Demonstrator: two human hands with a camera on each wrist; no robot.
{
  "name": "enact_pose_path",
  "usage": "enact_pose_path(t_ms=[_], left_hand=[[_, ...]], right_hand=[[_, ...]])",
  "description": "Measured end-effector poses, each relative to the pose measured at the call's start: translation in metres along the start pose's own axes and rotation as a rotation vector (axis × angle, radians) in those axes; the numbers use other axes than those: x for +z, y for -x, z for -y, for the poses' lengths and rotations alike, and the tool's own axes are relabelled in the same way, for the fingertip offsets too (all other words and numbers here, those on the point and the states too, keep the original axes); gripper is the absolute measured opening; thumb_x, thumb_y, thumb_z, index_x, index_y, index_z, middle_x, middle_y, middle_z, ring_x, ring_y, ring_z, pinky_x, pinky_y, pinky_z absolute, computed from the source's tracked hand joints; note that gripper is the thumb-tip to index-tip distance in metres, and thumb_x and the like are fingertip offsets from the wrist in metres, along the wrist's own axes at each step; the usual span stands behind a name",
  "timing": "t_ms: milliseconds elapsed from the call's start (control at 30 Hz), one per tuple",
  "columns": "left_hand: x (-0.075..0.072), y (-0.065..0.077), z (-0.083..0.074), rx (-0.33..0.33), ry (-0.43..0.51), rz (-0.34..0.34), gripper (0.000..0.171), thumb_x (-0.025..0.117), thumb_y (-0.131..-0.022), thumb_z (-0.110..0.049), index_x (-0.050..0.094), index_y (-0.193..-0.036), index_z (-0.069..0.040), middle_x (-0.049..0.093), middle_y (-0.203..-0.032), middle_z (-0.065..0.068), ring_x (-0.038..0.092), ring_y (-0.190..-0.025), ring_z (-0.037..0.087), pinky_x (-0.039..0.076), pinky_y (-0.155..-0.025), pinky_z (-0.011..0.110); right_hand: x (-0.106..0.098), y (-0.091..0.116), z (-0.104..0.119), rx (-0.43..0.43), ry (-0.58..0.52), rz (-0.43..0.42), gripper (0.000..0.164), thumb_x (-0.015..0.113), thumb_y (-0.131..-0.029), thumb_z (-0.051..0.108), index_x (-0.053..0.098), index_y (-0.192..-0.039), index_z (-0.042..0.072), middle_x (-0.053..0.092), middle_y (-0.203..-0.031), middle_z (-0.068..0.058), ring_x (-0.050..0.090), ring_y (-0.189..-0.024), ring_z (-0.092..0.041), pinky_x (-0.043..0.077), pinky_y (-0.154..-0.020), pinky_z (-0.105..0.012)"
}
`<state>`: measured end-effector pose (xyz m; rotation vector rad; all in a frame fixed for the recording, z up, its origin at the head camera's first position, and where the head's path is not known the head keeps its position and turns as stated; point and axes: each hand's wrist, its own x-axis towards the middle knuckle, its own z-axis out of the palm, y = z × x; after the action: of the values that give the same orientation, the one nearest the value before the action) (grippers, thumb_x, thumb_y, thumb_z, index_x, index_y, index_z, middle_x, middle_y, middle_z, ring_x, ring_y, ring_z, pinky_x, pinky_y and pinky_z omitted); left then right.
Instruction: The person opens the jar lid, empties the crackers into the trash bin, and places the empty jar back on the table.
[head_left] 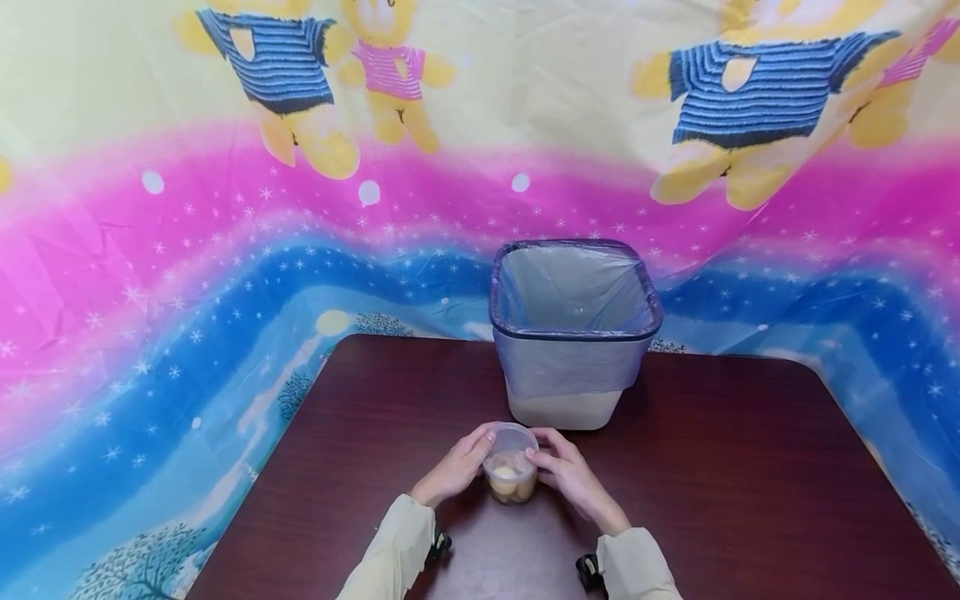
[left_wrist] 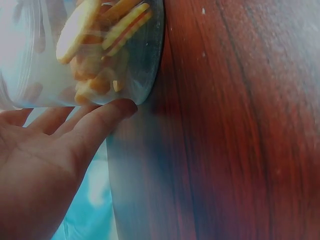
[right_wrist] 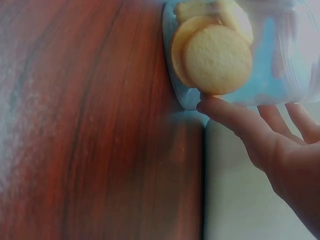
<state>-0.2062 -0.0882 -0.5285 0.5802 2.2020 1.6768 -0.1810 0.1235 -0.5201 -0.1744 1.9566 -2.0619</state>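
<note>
A clear round plastic tub (head_left: 514, 437) stands on the table between both hands, with several round biscuits (head_left: 508, 478) in its lower part. My left hand (head_left: 454, 468) holds the tub from the left, thumb toward the near side. From the right, my right hand (head_left: 573, 478) grips it the same way. In the left wrist view, sandwich biscuits (left_wrist: 127, 30) with a reddish filling show through the tub wall (left_wrist: 142, 75). Pale round biscuits (right_wrist: 217, 60) lie against the wall in the right wrist view. No lid shows on the tub in the head view.
Behind the tub, a pale waste bin (head_left: 564, 412) lined with a translucent bag stands on the dark reddish-brown table (head_left: 375, 400). A printed bear curtain (head_left: 465, 192) hangs beyond the table's back edge. Dark bands (head_left: 590, 572) circle both wrists.
</note>
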Motion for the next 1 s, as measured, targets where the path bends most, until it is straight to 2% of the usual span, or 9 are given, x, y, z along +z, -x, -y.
enact_pose_path(t_ms=[167, 267, 400, 667, 833, 1000], left_hand=[[0.002, -0.001, -0.001, 0.008, -0.019, -0.002, 0.043, 0.03, -0.107, -0.031, 0.044, -0.142, -0.01, 0.056, -0.133, 0.015, 0.055, -0.118, 0.027, 0.049, -0.092, 0.033], [0.004, -0.002, -0.001, 0.024, -0.043, -0.001, 0.043, 0.03, -0.107, -0.03, 0.045, -0.142, -0.009, 0.056, -0.134, 0.015, 0.055, -0.12, 0.029, 0.048, -0.093, 0.03], [0.006, -0.003, -0.001, 0.027, -0.081, -0.01, 0.043, 0.03, -0.106, -0.031, 0.046, -0.141, -0.011, 0.057, -0.134, 0.011, 0.054, -0.121, 0.024, 0.045, -0.098, 0.03], [0.011, -0.003, -0.006, 0.038, 0.004, 0.021, 0.043, 0.03, -0.107, -0.026, 0.044, -0.142, -0.006, 0.057, -0.131, 0.02, 0.055, -0.119, 0.035, 0.051, -0.093, 0.035], [0.014, -0.004, -0.006, 0.022, -0.028, 0.01, 0.042, 0.031, -0.107, -0.028, 0.045, -0.142, -0.009, 0.059, -0.13, 0.014, 0.056, -0.118, 0.025, 0.05, -0.093, 0.031], [0.015, -0.005, -0.005, 0.02, -0.028, 0.013, 0.042, 0.031, -0.106, -0.028, 0.045, -0.142, -0.01, 0.058, -0.13, 0.014, 0.055, -0.118, 0.024, 0.051, -0.093, 0.033]], right_hand=[[-0.003, 0.003, 0.0, 0.002, 0.002, -0.002, 0.046, 0.058, -0.095, 0.017, 0.045, -0.134, -0.003, 0.05, -0.128, -0.025, 0.058, -0.11, -0.027, 0.052, -0.089, -0.034], [-0.004, 0.005, 0.0, 0.004, 0.0, -0.002, 0.047, 0.059, -0.095, 0.017, 0.045, -0.135, -0.003, 0.049, -0.13, -0.026, 0.057, -0.111, -0.028, 0.052, -0.089, -0.034], [-0.006, 0.008, 0.0, 0.006, 0.003, -0.003, 0.047, 0.058, -0.095, 0.017, 0.044, -0.135, -0.003, 0.05, -0.129, -0.028, 0.058, -0.11, -0.027, 0.052, -0.089, -0.034], [-0.011, 0.013, 0.001, -0.006, 0.004, -0.005, 0.048, 0.058, -0.095, 0.017, 0.043, -0.136, -0.003, 0.048, -0.131, -0.028, 0.058, -0.108, -0.024, 0.051, -0.091, -0.036], [-0.013, 0.014, 0.0, -0.014, 0.003, -0.006, 0.047, 0.058, -0.095, 0.016, 0.043, -0.135, -0.004, 0.047, -0.132, -0.027, 0.059, -0.105, -0.019, 0.052, -0.09, -0.037], [-0.015, 0.015, -0.001, -0.021, 0.011, -0.007, 0.046, 0.057, -0.095, 0.015, 0.044, -0.135, -0.004, 0.047, -0.131, -0.027, 0.059, -0.107, -0.022, 0.052, -0.089, -0.037]])
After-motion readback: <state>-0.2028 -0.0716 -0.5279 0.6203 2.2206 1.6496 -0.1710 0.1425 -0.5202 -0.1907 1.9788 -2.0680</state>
